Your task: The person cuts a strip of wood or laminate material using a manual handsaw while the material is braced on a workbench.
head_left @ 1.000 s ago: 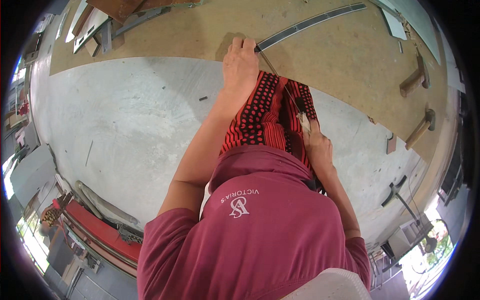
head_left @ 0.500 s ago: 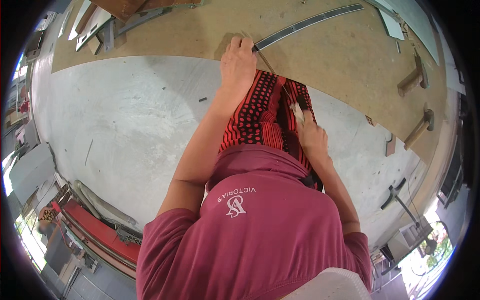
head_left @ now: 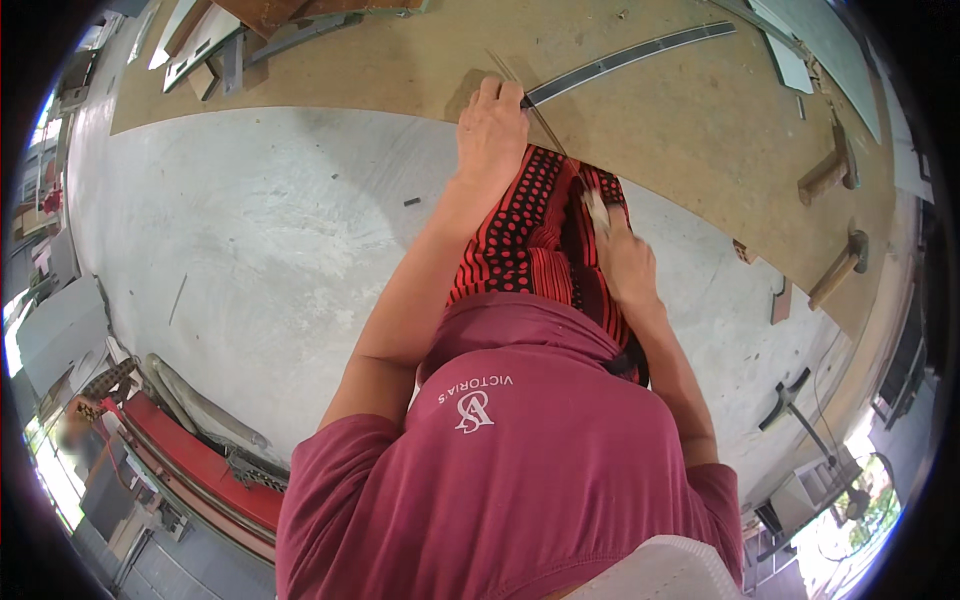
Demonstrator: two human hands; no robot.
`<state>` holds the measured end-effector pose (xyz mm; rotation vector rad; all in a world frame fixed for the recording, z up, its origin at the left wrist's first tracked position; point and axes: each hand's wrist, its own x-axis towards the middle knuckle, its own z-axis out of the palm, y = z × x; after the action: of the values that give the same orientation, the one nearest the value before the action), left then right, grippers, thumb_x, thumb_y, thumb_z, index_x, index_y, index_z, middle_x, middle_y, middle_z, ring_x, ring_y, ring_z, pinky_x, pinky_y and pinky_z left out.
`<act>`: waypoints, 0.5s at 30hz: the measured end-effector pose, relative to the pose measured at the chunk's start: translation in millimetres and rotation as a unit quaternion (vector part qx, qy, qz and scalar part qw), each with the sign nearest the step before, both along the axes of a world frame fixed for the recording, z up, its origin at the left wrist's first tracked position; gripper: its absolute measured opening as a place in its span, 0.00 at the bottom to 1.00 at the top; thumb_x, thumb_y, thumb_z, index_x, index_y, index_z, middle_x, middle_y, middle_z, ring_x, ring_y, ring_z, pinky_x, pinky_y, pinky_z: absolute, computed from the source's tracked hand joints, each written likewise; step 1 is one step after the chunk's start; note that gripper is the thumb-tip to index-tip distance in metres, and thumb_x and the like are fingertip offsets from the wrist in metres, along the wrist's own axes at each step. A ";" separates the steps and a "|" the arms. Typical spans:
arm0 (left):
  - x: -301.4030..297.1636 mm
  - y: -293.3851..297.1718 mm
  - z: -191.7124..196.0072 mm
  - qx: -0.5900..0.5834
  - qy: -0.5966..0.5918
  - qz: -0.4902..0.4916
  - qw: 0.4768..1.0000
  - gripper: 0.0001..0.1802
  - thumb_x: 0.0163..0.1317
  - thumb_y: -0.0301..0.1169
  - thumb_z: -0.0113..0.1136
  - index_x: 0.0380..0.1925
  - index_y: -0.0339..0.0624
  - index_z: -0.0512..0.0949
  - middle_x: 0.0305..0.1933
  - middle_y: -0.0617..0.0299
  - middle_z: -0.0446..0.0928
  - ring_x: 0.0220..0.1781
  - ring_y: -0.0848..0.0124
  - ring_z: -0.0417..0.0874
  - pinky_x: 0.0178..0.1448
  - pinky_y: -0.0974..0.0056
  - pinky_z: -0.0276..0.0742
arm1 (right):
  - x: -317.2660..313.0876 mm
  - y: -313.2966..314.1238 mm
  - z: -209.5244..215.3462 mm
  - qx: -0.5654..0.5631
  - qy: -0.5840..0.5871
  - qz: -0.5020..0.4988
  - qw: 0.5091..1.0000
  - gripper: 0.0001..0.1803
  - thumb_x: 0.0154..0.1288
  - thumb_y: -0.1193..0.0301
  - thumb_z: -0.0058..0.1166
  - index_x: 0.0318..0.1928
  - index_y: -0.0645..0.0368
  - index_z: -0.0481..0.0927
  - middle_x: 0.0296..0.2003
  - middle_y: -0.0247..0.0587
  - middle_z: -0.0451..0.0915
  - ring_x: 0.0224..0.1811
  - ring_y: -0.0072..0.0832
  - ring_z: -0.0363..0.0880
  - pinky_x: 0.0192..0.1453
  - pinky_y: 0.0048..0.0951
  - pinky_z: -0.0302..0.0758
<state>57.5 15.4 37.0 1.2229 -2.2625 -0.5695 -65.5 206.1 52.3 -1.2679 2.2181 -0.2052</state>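
Observation:
A long dark strip [head_left: 630, 66] with a pale edge line lies on the brown board. My left hand [head_left: 492, 125] is closed over its near left end, fingertips pressing down there; what is under the fingers is hidden. My right hand [head_left: 627, 262] is wrapped round the light handle of a thin-bladed tool that looks like a handsaw [head_left: 548, 130]. Its narrow blade, seen nearly edge-on, runs from in front of my lap across the strip's end, just right of my left fingers, and reaches beyond them.
Two wooden-handled hammers [head_left: 828, 180] [head_left: 840, 270] lie at the board's right side. Brown and white panel pieces [head_left: 200, 50] are piled at the far left. Pale floor [head_left: 250, 230] spreads below the board's edge, with a small dark offcut [head_left: 411, 202] on it. A red bench [head_left: 200, 465] stands lower left.
My right hand has pushed slightly forward, and the blade's far tip reaches farther past my left fingers. My left hand stays on the strip's end. The whole view has shifted a little.

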 end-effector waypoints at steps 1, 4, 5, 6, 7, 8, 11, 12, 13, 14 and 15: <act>1.5 -0.3 0.3 -0.005 0.003 -0.001 1.000 0.09 0.54 0.25 0.59 0.35 0.40 0.72 0.39 0.51 0.73 0.44 0.51 0.76 0.47 0.51 0.71 | 0.7 21.0 -2.9 0.020 0.008 -0.009 1.000 0.14 0.69 0.60 0.45 0.48 0.55 0.67 0.25 0.62 0.79 0.31 0.60 0.78 0.35 0.59 0.73; 1.7 -2.0 2.1 -0.006 0.004 -0.006 1.000 0.08 0.54 0.24 0.59 0.34 0.40 0.72 0.39 0.51 0.72 0.44 0.51 0.76 0.47 0.51 0.71 | 2.4 43.8 -3.3 0.034 0.017 -0.027 0.999 0.13 0.69 0.61 0.46 0.44 0.55 0.67 0.24 0.59 0.79 0.30 0.58 0.79 0.33 0.57 0.74; 3.1 -1.8 2.3 -0.006 0.005 -0.008 1.000 0.08 0.54 0.24 0.59 0.34 0.40 0.72 0.39 0.51 0.72 0.44 0.51 0.76 0.47 0.51 0.71 | 4.1 45.5 -1.6 0.026 0.017 -0.034 0.999 0.12 0.69 0.61 0.46 0.44 0.55 0.67 0.24 0.60 0.79 0.29 0.58 0.79 0.32 0.58 0.74; 5.2 -1.3 2.7 0.000 0.005 -0.004 1.000 0.08 0.54 0.24 0.58 0.34 0.40 0.72 0.39 0.51 0.72 0.44 0.51 0.76 0.47 0.51 0.71 | 4.8 40.2 -2.5 0.026 0.018 -0.035 0.999 0.12 0.69 0.61 0.46 0.44 0.55 0.67 0.24 0.60 0.79 0.29 0.58 0.79 0.32 0.58 0.74; 4.4 -2.5 2.6 0.003 0.001 -0.002 1.000 0.08 0.54 0.24 0.58 0.34 0.39 0.72 0.39 0.51 0.72 0.44 0.51 0.76 0.47 0.51 0.71 | 3.9 23.5 -3.5 0.007 0.023 -0.023 0.999 0.12 0.69 0.61 0.46 0.44 0.56 0.67 0.23 0.59 0.79 0.29 0.58 0.79 0.31 0.57 0.74; 3.0 -3.1 1.9 -0.001 0.000 -0.001 1.000 0.08 0.54 0.24 0.58 0.34 0.39 0.72 0.39 0.51 0.72 0.44 0.51 0.76 0.47 0.51 0.71 | 2.1 5.8 -3.0 -0.014 0.029 -0.008 0.999 0.13 0.69 0.61 0.46 0.44 0.56 0.67 0.23 0.59 0.79 0.28 0.57 0.80 0.31 0.57 0.75; -0.2 -1.5 0.2 -0.012 0.001 -0.008 1.000 0.08 0.54 0.24 0.58 0.34 0.39 0.72 0.39 0.51 0.72 0.44 0.51 0.75 0.47 0.51 0.72 | 3.9 -38.5 3.8 -0.031 0.000 0.004 1.000 0.15 0.70 0.61 0.44 0.48 0.57 0.66 0.27 0.65 0.78 0.33 0.62 0.78 0.36 0.59 0.73; -4.1 -0.1 -0.2 -0.006 -0.001 -0.008 1.000 0.08 0.54 0.25 0.58 0.34 0.39 0.72 0.39 0.51 0.72 0.44 0.51 0.76 0.47 0.51 0.72 | 4.4 -41.2 3.2 -0.034 -0.003 0.006 0.999 0.15 0.70 0.61 0.44 0.48 0.57 0.66 0.27 0.65 0.78 0.33 0.62 0.78 0.36 0.59 0.73; -5.3 0.3 0.3 -0.001 -0.004 -0.006 1.000 0.08 0.54 0.25 0.58 0.34 0.39 0.73 0.39 0.51 0.72 0.44 0.51 0.76 0.48 0.51 0.72 | 4.9 -43.6 1.5 -0.046 0.002 0.006 0.999 0.15 0.70 0.61 0.44 0.48 0.58 0.66 0.26 0.65 0.78 0.32 0.62 0.78 0.36 0.59 0.73; -4.7 0.2 0.5 -0.003 -0.006 -0.003 1.000 0.08 0.54 0.25 0.58 0.34 0.39 0.73 0.39 0.51 0.72 0.44 0.51 0.76 0.48 0.51 0.72 | 4.7 -45.0 -0.5 -0.057 0.007 0.005 0.998 0.15 0.70 0.61 0.44 0.48 0.58 0.66 0.26 0.64 0.78 0.32 0.62 0.78 0.36 0.58 0.74; -4.4 0.5 0.1 -0.003 -0.007 0.000 1.000 0.08 0.54 0.25 0.59 0.34 0.39 0.73 0.39 0.51 0.72 0.44 0.51 0.76 0.48 0.51 0.72 | 4.0 -40.0 -3.6 -0.058 0.006 0.005 0.998 0.15 0.70 0.61 0.44 0.48 0.58 0.66 0.26 0.64 0.78 0.32 0.62 0.78 0.36 0.58 0.74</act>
<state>53.0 15.9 37.1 1.2271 -2.2754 -0.5553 -61.4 166.1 48.7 -1.3455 2.2369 -0.3271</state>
